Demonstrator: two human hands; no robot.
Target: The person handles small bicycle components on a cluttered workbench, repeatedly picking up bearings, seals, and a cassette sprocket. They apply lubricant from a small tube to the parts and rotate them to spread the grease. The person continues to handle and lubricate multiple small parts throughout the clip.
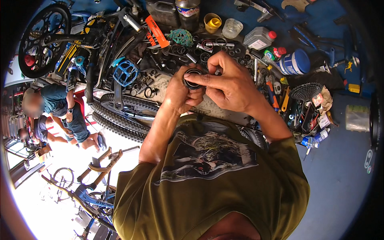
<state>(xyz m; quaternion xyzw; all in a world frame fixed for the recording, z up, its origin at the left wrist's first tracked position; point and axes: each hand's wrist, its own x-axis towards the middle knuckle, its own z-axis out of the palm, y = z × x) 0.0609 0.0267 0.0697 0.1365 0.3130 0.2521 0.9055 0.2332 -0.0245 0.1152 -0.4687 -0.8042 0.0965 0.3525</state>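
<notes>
My left hand (181, 89) is wrapped round a dark, round, ring-shaped metal part (193, 85), whose open end faces up. Its exact kind is hard to make out. From the right, my right hand (230, 84) reaches over it with the index finger stretched across the opening, the tip at the inner edge. The other fingers of that hand are bent and apart from the part. Both hands are above the near edge of a cluttered workbench (160, 95), where loose rings and small metal parts (150, 92) lie.
A blue pedal (126, 73) and crank lie left of my hands, above bicycle tyres (120, 116). Bottles, a blue-lidded tub (294, 63) and a sprocket cassette (306, 91) stand to the right. A yellow cup (213, 24) is at the back. Another person (68, 112) sits at far left.
</notes>
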